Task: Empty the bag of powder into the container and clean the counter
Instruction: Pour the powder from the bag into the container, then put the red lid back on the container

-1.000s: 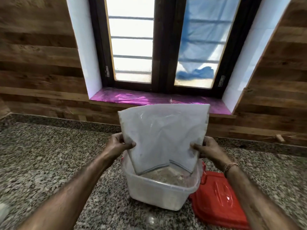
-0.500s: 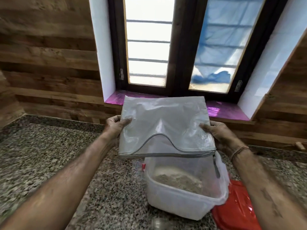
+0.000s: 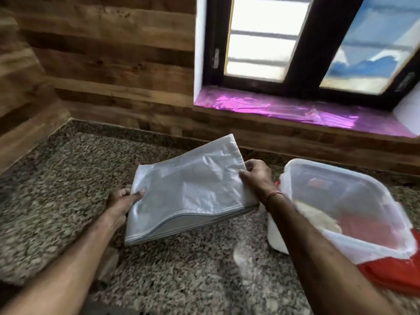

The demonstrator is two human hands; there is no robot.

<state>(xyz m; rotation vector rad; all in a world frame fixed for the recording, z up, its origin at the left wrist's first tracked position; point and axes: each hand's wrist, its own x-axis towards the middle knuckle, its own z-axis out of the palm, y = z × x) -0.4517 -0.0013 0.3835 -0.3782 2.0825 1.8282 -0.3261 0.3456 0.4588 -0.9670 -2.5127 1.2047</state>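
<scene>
Beside the container [image 3: 276, 236], the bag [image 3: 193, 192] now hovers.

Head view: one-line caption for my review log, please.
Left hand and right hand hold the flat bag over the granite counter, beside the open container holding powder.

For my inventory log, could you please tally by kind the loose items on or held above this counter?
zip bag: 1
clear container: 1
red lid: 1
Total: 3
</scene>
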